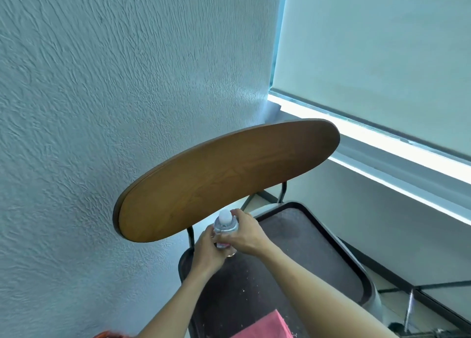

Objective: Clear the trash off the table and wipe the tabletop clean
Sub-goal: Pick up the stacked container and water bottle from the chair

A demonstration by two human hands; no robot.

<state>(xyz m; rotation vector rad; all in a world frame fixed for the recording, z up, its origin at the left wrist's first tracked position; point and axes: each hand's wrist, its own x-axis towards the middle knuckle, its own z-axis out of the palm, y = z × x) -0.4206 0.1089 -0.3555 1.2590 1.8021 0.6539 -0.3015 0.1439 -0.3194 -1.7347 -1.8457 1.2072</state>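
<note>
A small clear plastic bottle [225, 223] with a white cap stands upright over the dark seat, just below the front edge of the oval wooden tabletop [224, 177]. My left hand [207, 248] grips its lower body from the left. My right hand [246, 233] wraps the bottle from the right, thumb up near the neck. Most of the bottle's body is hidden by my fingers. A pink cloth [265, 326] lies on the seat near the bottom edge.
The dark chair seat [300, 263] is speckled with crumbs. A textured white wall stands close on the left. A window with a drawn blind [382, 57] fills the right. Something orange [107, 334] shows at the bottom left.
</note>
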